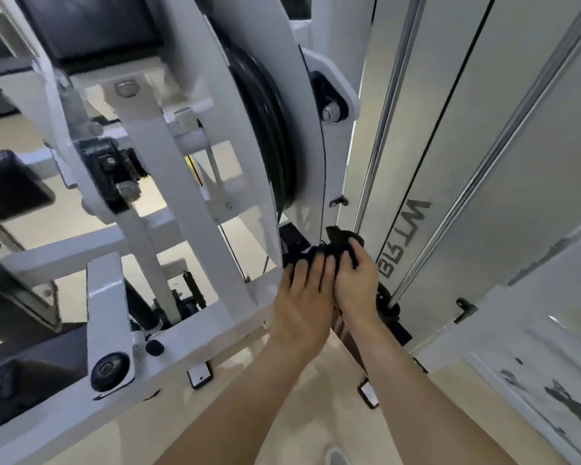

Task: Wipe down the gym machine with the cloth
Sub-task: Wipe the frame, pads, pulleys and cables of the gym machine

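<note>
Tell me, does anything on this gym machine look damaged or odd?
Yes: the white panel at lower right shows dark, ragged patches, as if its paint were chipped or scuffed. Nothing else stands out; the left hand presses and the right hand grips the black cloth.

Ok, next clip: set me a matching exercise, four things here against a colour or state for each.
Things:
1 cloth
2 machine frame
3 floor
4 side panel

Descriptions:
A beige
B painted white
C black, bunched, gripped by the right hand
D grey, with lettering

Pairs: 1-C, 2-B, 3-A, 4-D
</note>
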`<state>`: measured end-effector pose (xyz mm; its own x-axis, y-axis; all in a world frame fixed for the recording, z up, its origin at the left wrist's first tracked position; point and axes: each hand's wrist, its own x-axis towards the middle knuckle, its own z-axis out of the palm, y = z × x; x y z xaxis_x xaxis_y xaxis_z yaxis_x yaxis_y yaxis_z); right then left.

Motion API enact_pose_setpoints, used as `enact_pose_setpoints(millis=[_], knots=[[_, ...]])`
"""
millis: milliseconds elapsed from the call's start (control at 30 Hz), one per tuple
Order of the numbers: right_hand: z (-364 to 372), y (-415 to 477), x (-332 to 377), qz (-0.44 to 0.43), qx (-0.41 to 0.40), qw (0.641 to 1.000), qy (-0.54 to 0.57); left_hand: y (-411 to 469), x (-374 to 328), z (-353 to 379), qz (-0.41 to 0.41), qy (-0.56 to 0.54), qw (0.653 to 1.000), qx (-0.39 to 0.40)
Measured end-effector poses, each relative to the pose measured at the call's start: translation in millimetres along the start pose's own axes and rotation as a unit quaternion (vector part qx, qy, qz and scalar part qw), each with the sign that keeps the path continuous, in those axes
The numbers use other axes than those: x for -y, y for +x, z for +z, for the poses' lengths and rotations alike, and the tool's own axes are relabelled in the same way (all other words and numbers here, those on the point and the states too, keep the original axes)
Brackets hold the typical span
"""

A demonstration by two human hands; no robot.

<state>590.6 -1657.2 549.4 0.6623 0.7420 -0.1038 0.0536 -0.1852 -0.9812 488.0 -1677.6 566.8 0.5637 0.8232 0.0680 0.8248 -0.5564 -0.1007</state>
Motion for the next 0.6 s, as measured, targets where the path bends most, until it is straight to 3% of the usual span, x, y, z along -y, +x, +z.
enact_pose_setpoints(millis=[133, 200, 300, 400, 433, 500, 600], knots=[[-16.5, 13.0, 7.3, -0.07, 0.135, 0.987, -0.053, 17.9, -6.6, -9.3, -0.053, -0.039, 0.998, 0.009], [-26.8, 4.4, 5.1, -0.163, 0.178, 0.962, -0.127, -0.2, 2.0, -10.7, -0.056, -0.029, 0.998, 0.007], [-30.3, -24.7, -5.9, -0.321, 0.192, 0.869, -0.325, -40.1, 20.7, -3.5, -0.071, -0.016, 0.997, -0.026], [-21.3, -53.3, -15.0, -0.496, 0.201, 0.751, -0.387, -51.7, 26.0, -1.1, -0.087, 0.022, 0.996, -0.025], [-22.8, -49.1, -14.0, -0.51, 0.214, 0.746, -0.372, -47.8, 21.7, -1.3, -0.098, 0.028, 0.994, -0.028], [-32.3, -21.5, -6.4, -0.465, 0.232, 0.778, -0.354, -32.4, 7.4, -3.3, -0.108, 0.02, 0.993, -0.034], [-48.0, 17.1, -0.3, -0.303, 0.276, 0.86, -0.303, -15.7, -13.1, -8.3, -0.102, -0.006, 0.995, -0.002]])
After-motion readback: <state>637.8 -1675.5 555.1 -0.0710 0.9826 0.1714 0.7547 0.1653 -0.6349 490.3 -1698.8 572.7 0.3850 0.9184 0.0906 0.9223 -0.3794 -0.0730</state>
